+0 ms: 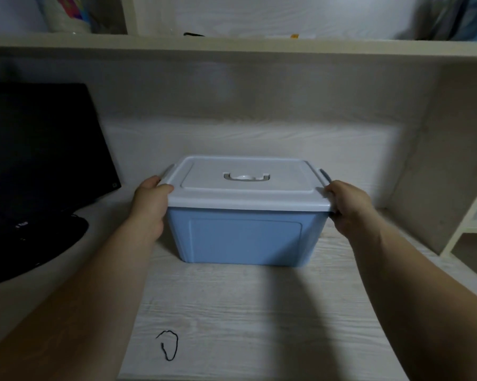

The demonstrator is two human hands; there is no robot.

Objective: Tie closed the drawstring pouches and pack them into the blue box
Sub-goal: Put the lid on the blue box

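The blue box (pixel 245 237) stands on the pale wooden desk in the middle of the head view. Its light grey lid (pixel 245 185) is on, with a recessed handle in the centre. My left hand (pixel 149 204) grips the box's left side at the lid's edge, thumb on the lid's corner. My right hand (pixel 347 207) grips the right side by the latch, fingers curled round the rim. No drawstring pouch is in view. A short black thread (pixel 169 344) lies curled on the desk near the front.
A dark monitor (pixel 39 149) leans at the left on a black base (pixel 34 243). A shelf (pixel 231 48) runs overhead with blurred items on it. A vertical side panel (pixel 429 174) and a white rack close the right.
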